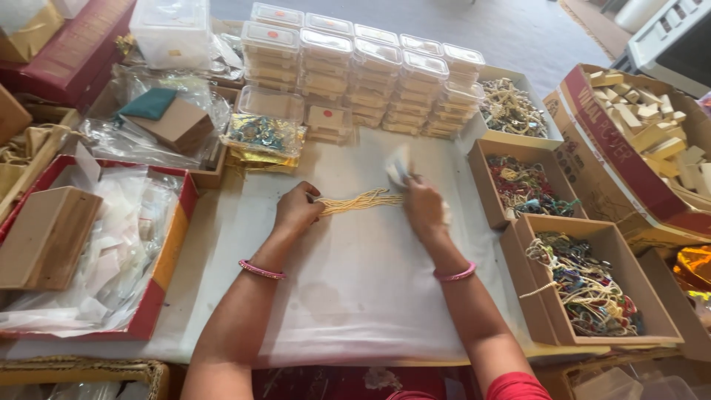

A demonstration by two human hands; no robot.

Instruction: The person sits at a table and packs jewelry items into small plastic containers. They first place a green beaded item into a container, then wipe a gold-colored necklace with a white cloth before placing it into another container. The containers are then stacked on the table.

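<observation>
A white cloth (355,281) covers the work surface, ringed by supplies. The left hand (296,211) is closed on one end of a bundle of pale yellow threads (363,200); the right hand (424,207) pinches the other end, apparently together with a small clear packet (398,167), though blur hides the fingers. Stretched between the two grips, the threads lie flat on the cloth, seemingly to keep them straight and aligned. Beyond the hands stand stacked clear lidded boxes (370,74); outside the right grip sit cardboard trays of coloured threads (585,289).
</observation>
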